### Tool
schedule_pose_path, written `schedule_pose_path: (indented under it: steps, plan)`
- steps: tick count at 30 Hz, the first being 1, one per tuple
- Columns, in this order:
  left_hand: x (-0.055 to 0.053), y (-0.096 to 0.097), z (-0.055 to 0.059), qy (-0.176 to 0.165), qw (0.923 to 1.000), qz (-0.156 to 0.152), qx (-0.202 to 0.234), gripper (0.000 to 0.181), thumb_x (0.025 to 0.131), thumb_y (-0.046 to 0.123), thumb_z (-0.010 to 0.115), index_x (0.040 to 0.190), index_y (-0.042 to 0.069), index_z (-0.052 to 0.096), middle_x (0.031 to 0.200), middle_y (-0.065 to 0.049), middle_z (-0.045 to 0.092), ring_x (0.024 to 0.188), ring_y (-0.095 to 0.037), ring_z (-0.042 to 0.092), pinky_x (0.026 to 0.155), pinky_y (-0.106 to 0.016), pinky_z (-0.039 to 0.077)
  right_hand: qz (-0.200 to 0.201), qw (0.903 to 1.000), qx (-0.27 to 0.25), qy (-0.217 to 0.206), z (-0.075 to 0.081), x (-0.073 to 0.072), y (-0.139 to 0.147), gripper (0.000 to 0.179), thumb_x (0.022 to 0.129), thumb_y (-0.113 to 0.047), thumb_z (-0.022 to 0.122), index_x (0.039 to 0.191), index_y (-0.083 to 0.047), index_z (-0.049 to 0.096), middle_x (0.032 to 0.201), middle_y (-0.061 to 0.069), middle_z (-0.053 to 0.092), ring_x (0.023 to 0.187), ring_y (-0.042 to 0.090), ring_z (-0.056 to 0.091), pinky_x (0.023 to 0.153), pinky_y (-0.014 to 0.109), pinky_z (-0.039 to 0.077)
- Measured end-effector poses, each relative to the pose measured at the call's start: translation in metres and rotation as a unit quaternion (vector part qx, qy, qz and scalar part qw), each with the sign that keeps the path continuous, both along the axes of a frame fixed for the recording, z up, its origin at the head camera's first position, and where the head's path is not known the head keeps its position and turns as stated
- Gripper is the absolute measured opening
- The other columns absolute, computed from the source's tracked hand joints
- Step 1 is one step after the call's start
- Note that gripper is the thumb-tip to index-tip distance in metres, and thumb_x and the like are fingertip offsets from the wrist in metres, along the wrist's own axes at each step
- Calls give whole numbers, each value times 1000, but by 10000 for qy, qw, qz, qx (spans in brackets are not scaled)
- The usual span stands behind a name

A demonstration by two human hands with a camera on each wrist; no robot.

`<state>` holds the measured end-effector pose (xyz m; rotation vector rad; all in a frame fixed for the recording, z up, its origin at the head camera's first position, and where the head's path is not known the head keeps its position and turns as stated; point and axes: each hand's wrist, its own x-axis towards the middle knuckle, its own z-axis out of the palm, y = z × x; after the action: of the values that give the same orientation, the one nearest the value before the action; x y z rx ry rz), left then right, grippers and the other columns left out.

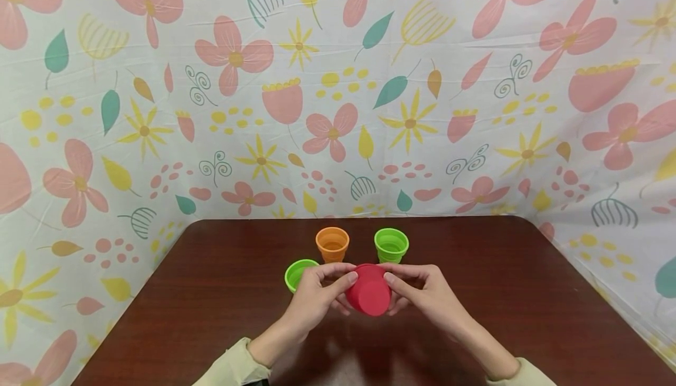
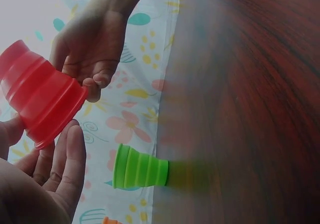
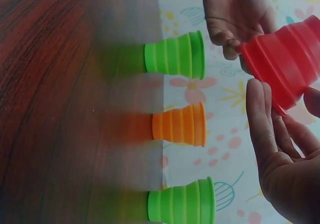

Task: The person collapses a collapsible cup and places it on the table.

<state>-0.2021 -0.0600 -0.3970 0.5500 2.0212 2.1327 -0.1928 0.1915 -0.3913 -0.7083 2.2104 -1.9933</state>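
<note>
A red collapsible cup (image 1: 371,292) is held up over the table between both hands, its base tipped toward the head camera and its rim facing away. My left hand (image 1: 311,298) pinches one side with thumb and fingertips; my right hand (image 1: 435,298) pinches the opposite side. Stepped rings on the red cup (image 2: 42,96) show in the left wrist view, with fingers at its rim. Behind the hands an orange cup (image 1: 333,244) and a green cup (image 1: 391,245) stand upright. Another green cup (image 1: 300,274) stands beside the left hand, partly hidden by it.
The dark brown wooden table (image 1: 211,292) has a glossy surface and rounded far corners. A floral-printed cloth (image 1: 338,110) hangs behind it and along both sides.
</note>
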Motion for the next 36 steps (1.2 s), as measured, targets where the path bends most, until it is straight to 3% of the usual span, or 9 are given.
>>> schedule_pose_path:
  steps: [15,27,36]
  plan:
    - [0,-1,4,12,10000,-20,-95,30,96,16,79,121,-1,75,104,-13,76,63,-19,72,66,-37,65,16,9997,-120,-205,4,1,0,39,104,-10,67,136,12,64,101,22,77,72,33,77,74,45,66]
    - [-2,-4,6,310,9992,-220,-93,26,94,8,79,116,-5,76,95,-15,76,63,-19,74,62,-35,65,47,9997,-138,-204,7,2,0,35,103,-9,68,133,10,68,105,20,77,73,30,76,75,44,66]
    - [-2,-6,6,795,9962,-283,-207,21,95,5,77,114,-5,77,99,-15,77,62,-25,74,60,-40,65,149,9997,-141,116,5,0,1,33,102,-5,68,132,9,68,114,20,76,72,46,73,76,52,65]
